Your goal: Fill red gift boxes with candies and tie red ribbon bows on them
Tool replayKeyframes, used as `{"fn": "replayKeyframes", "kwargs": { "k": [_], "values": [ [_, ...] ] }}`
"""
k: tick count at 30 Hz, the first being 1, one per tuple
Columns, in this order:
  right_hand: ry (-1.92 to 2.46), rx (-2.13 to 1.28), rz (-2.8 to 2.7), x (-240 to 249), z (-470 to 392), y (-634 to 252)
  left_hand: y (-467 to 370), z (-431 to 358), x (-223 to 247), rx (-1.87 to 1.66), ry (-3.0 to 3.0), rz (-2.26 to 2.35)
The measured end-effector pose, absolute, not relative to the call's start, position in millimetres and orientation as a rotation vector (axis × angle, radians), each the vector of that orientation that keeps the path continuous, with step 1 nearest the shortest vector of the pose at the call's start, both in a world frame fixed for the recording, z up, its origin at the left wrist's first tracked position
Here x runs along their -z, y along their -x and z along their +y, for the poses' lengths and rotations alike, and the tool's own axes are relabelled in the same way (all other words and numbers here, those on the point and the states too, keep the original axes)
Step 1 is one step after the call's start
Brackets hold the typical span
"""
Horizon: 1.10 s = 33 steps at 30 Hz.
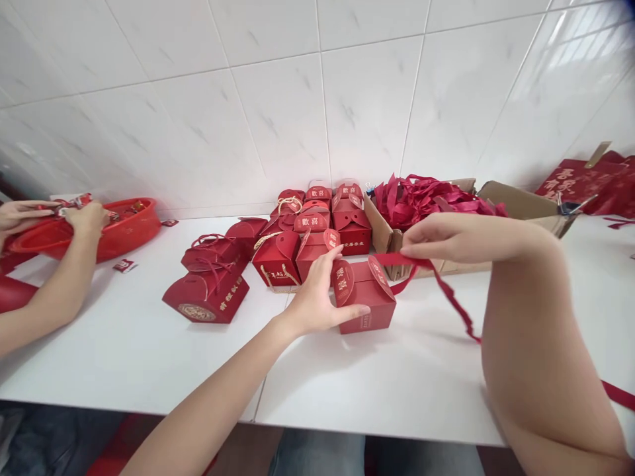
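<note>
A small red gift box (368,304) with round-topped flaps and gold lettering stands on the white table in front of me. My left hand (317,294) grips its left side, thumb along the front face and fingers up by the flaps. To the right of the box and above it, my right hand (441,239) pinches a red ribbon (454,297). One stretch of the ribbon runs from those fingers to the box's upper right side. The rest hangs down to the right and passes behind my right forearm.
Several finished-looking red boxes (313,221) cluster against the tiled wall; others (213,294) stand left. A cardboard carton (516,198) of crumpled red ribbons (436,201) sits behind my right hand. At far left, another person's hands (86,218) work over a red basin (131,235) of wrapped sweets.
</note>
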State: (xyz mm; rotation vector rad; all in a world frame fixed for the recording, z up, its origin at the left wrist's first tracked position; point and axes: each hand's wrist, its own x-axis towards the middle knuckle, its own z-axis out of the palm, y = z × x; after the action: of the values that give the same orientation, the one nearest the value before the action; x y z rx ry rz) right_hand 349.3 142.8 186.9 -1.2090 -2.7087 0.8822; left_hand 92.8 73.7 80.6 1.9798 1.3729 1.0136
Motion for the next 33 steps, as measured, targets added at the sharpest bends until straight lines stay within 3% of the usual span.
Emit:
{"fn": "replayKeyframes", "kwargs": {
  "k": [5, 14, 33],
  "values": [
    [1.289, -0.914, -2.783, -178, 154, -327, -90, 73, -63, -1.178, -1.914, 1.267],
    [1.207, -1.178, -2.695, -182, 149, -326, -89, 67, -61, -1.133, -1.848, 1.163],
    [1.037, -1.255, -2.728, -189, 140, -323, -84, 66, -56, -1.147, -1.8, 1.061]
  ]
}}
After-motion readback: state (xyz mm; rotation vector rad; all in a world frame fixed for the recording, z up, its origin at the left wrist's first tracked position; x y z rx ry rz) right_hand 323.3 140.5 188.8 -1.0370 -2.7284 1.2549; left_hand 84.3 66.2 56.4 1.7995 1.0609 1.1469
